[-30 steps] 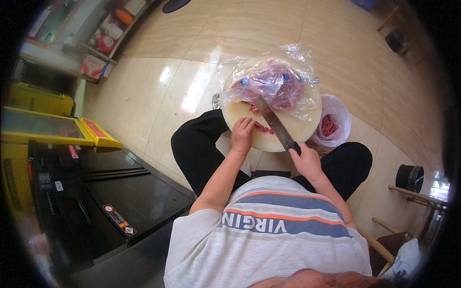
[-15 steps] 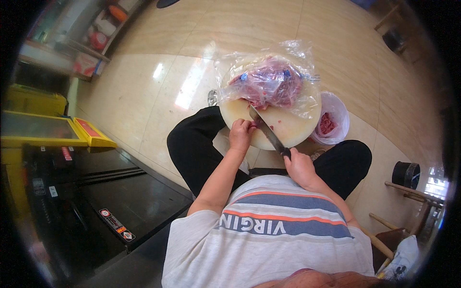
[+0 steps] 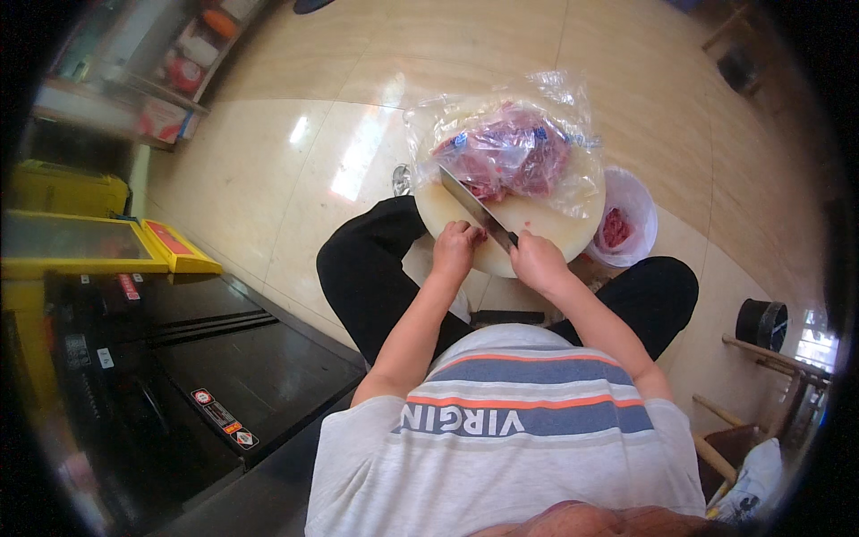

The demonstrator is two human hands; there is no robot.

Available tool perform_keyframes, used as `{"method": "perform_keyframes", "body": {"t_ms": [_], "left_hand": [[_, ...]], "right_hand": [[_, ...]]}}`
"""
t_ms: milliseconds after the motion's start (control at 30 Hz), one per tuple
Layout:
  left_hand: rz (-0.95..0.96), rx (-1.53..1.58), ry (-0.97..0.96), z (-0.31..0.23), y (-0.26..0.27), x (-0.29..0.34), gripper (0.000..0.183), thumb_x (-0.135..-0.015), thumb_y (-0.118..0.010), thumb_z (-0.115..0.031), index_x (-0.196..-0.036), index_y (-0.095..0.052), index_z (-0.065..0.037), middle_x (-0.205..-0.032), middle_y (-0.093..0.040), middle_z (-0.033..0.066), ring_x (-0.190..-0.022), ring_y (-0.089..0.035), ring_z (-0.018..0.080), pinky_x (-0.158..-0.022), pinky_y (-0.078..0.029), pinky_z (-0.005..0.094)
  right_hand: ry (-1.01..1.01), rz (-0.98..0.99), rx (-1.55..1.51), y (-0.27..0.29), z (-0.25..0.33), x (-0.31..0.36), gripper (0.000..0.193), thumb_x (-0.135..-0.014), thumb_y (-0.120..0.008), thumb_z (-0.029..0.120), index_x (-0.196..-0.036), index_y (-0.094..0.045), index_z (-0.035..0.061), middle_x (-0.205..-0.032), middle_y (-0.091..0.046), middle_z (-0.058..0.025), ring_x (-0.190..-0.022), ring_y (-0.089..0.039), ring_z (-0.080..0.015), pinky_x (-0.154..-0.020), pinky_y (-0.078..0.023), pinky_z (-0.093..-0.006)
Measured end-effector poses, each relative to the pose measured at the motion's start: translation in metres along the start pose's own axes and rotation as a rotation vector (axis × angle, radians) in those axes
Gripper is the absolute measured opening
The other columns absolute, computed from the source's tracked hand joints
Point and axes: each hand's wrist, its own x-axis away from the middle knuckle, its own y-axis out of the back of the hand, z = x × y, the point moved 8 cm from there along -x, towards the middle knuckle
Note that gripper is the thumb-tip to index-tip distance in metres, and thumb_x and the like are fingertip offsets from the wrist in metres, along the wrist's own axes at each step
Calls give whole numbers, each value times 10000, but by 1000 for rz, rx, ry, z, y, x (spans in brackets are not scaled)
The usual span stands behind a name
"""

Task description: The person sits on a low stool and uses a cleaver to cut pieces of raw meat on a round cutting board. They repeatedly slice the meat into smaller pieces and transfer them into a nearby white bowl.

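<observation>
A round pale cutting board [image 3: 559, 231] stands in front of me between my knees. My right hand [image 3: 539, 261] is closed round the dark handle of a wide-bladed knife [image 3: 474, 201], whose blade slants up and left over the board. Close to the blade, my left hand [image 3: 457, 245] has its fingers curled on a small piece of red meat [image 3: 481, 237] at the board's near left. On the board's far half lies a large chunk of raw meat [image 3: 514, 152], partly wrapped in a clear plastic bag [image 3: 568, 112].
Right of the board stands a white lined bucket [image 3: 642, 206] with cut meat [image 3: 614, 230] inside. A black freezer chest [image 3: 242, 349] is on my left, with a yellow-framed case [image 3: 80, 242] beyond it. Wooden stools [image 3: 769, 353] stand at the right.
My right hand has moved up and left with the knife, so its blade reaches farther over the board's left side. My left hand stays on the small meat piece.
</observation>
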Motion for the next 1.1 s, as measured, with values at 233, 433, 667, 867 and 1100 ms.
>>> {"method": "perform_keyframes", "body": {"t_ms": [233,433,667,867,1100], "left_hand": [[-180,55,-104,-14,23,-13,131,-708,-620,-28,-820,-631,-96,-826,-611,70,-800,-595,265,-694,-498,385],[-89,-111,-286,-20,0,-4,229,-783,-544,-102,-973,-670,-83,-1029,-646,83,-963,-599,273,-853,-489,358],[-138,-89,-175,-18,8,-1,280,-729,-599,-37,-997,-678,-60,-1110,-638,83,-972,-598,268,-840,-503,351],[-130,-17,-197,-21,1,-2,266,-712,-631,-34,-974,-674,-62,-1040,-648,65,-854,-602,253,-749,-516,332],[-143,6,-145,-18,-4,-4,249,-716,-638,-54,-963,-666,-65,-1027,-640,38,-826,-593,220,-731,-506,325]], "right_hand": [[-47,-128,40,25,-60,44,266,-857,-575,262,-892,-591,-1,-758,-640,-250,-742,-640,-409,-691,-504,-513],[28,-233,119,43,-57,64,224,-857,-589,244,-837,-569,22,-649,-624,-206,-628,-625,-403,-615,-495,-512],[89,-267,54,43,-37,68,187,-846,-595,212,-828,-557,30,-632,-617,-190,-609,-626,-387,-583,-501,-485],[71,-204,109,31,-25,64,166,-835,-601,180,-821,-544,24,-653,-626,-189,-618,-640,-376,-588,-514,-478],[59,-131,113,27,-19,60,164,-843,-589,162,-822,-543,6,-659,-621,-206,-626,-632,-392,-607,-501,-497]]}}
